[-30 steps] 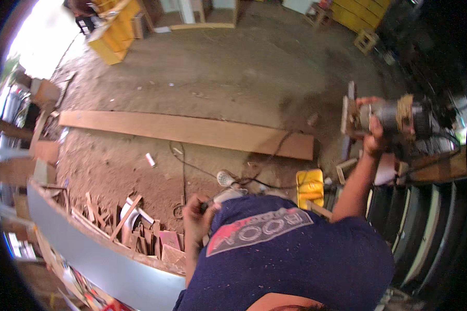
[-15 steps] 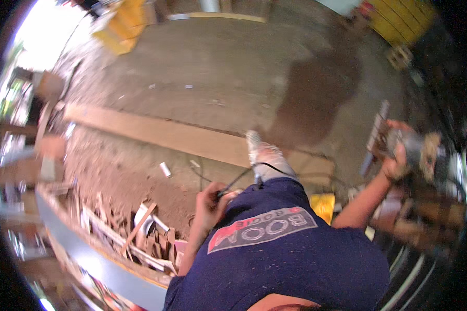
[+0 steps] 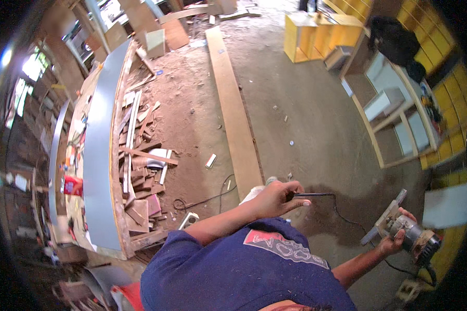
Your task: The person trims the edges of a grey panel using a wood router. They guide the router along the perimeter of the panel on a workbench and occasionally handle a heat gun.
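My right hand (image 3: 393,239) grips a handheld router (image 3: 407,231) with a flat base plate, held out to my right above the concrete floor. My left hand (image 3: 277,198) is raised in front of my chest and pinches the tool's black power cord (image 3: 316,195), which runs from the fingers down toward the router. My blue shirt fills the lower middle of the view.
A long wooden plank (image 3: 234,109) lies on the floor ahead. A workbench with a grey edge (image 3: 99,155) stands at left, with a pile of wood offcuts (image 3: 140,166) beside it. Yellow cabinets (image 3: 316,33) and an open frame (image 3: 384,111) stand at right.
The view has swung round sharply, so the plank now runs away from me. My left hand has come up from my side and taken the cord. My right hand keeps the router.
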Demonstrator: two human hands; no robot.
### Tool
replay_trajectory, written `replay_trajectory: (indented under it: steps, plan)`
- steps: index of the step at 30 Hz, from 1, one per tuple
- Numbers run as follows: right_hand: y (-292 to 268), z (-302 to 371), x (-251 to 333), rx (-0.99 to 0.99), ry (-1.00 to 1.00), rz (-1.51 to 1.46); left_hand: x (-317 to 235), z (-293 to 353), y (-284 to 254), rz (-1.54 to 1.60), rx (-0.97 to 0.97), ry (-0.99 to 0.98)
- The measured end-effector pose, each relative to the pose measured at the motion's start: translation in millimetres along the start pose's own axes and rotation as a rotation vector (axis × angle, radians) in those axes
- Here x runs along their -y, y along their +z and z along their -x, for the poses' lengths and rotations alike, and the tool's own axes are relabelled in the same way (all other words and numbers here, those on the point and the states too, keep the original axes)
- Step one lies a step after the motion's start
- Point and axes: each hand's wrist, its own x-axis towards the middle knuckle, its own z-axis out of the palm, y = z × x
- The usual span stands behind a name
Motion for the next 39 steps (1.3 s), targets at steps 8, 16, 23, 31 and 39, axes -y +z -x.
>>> replay_trajectory:
  steps: [8,16,23,31,39]
  plan:
    - [127.2,-170.8,-93.4,0.234,-0.029,-0.016,20.3,-222.4,-15.4,0.085,-0.078,0.398]
    - [217.1,-307.3,-130.1,0.312,0.071,-0.062,-8.8,-393.8,-66.9,-0.184,-0.416,0.733]
    - [271.6,-314.1,-169.0,0.614,-0.031,-0.223,125.9,-316.1,-125.7,-0.432,-0.634,0.123]
    - [308.3,-221.1,-191.7,0.894,0.105,-0.593,257.4,-71.5,-85.8,-0.517,-1.019,-0.442]
    - [322.4,-126.2,-144.2,1.136,0.202,-0.683,339.2,150.1,106.8,-0.565,-1.209,-0.792]
